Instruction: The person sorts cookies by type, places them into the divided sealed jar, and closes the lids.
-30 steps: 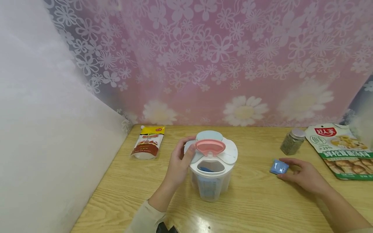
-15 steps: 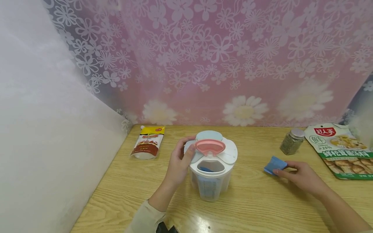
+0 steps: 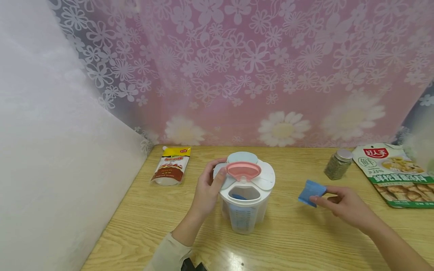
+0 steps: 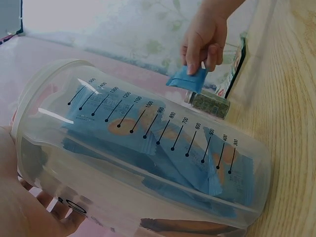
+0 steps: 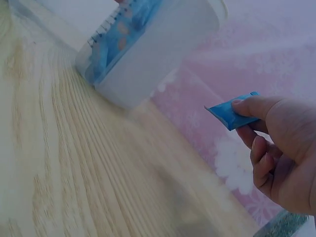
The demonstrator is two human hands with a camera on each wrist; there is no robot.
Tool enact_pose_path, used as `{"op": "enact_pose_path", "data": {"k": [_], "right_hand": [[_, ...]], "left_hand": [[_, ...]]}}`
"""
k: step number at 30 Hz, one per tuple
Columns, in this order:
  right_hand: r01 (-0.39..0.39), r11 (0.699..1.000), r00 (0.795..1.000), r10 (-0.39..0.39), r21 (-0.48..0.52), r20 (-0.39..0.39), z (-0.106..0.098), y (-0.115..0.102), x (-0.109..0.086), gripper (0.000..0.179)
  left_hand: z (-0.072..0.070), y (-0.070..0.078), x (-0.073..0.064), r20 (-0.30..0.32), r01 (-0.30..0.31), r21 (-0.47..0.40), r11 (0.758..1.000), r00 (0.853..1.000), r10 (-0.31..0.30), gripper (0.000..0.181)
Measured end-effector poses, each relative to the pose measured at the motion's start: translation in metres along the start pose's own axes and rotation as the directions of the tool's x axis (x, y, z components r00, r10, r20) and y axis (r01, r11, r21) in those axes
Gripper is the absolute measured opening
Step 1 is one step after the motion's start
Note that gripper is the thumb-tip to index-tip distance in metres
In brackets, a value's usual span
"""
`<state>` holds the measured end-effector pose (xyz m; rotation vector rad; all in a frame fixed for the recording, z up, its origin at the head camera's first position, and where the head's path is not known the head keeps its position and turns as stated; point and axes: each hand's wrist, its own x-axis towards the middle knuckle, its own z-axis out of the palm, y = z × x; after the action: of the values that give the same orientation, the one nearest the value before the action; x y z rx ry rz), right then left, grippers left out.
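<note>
My left hand (image 3: pixel 207 190) grips the left side of a clear plastic storage container (image 3: pixel 244 222), its thumb on the white lid (image 3: pixel 266 177). One pink flap (image 3: pixel 243 171) on the lid is raised, leaving a front opening where a bit of blue shows. Through the marked wall in the left wrist view, several blue packets (image 4: pixel 113 116) fill one compartment; brown sticks (image 4: pixel 187 225) lie in another. To the right of the container, my right hand (image 3: pixel 350 209) pinches a small blue packet (image 3: pixel 311 192) between thumb and fingers, off the table.
A glass jar of dried green herbs (image 3: pixel 337 165) stands behind my right hand. Beside it lies a large green and white food pouch (image 3: pixel 395 177). A spouted yellow, white and brown pouch (image 3: pixel 171 165) is at the back left of the wooden table (image 3: pixel 142 233).
The right hand has picked the blue packet up off the table and carried it left, closer to the container. My left hand keeps its hold on the container.
</note>
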<state>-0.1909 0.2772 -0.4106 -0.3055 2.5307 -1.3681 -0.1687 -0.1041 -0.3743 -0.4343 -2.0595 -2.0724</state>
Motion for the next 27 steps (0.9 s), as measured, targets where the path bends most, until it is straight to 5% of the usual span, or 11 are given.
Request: {"op": "enact_pose_path", "data": {"k": [9,13,22,27], "right_hand": [[0.125,0.986,0.992,-0.126,0.113,0.003,0.012,-0.033,-0.013,0.016],[0.192,0.972,0.981,-0.191,0.135,-0.017,0.018,-0.05,-0.019,0.017],[0.421,0.881,0.906,-0.396,0.215,-0.15,0.04,-0.099,-0.026,0.033],[0.504,0.825,0.864,-0.482,0.256,-0.147,0.052,-0.119,-0.022,0.037]], "left_hand": [[0.0,-0.001,0.001,0.004,-0.006,-0.021,1.0,1.0,0.006,0.035],[0.0,0.0,0.0,0.001,-0.002,-0.013,1.0,1.0,0.002,0.034],[0.001,0.002,-0.001,-0.004,0.001,-0.009,1.0,1.0,-0.001,0.034],[0.001,0.002,0.0,0.001,0.001,-0.012,1.0,1.0,-0.001,0.035]]}}
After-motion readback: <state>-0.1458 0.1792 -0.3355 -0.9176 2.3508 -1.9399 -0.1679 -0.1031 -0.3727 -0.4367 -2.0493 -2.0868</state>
